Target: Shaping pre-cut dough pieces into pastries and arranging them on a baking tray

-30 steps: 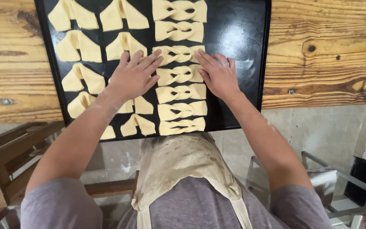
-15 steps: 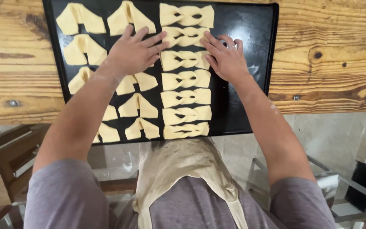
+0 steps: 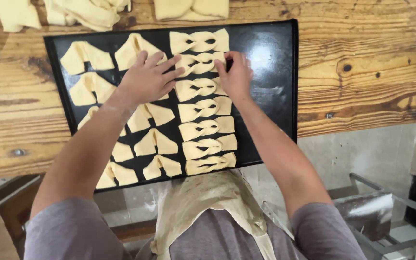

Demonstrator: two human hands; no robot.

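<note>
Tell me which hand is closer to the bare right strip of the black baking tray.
Right. The right hand lies at the bow-tie dough column's right edge, just beside the bare strip of the tray. The left hand rests left of that column, farther off.

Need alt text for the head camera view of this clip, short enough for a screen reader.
Seen from above, a person's left hand and right hand press on a bow-shaped piece of raw dough on a black baking tray filled with rows of shaped dough. The tray lies on a wooden table, with more dough beyond its far edge.
</note>
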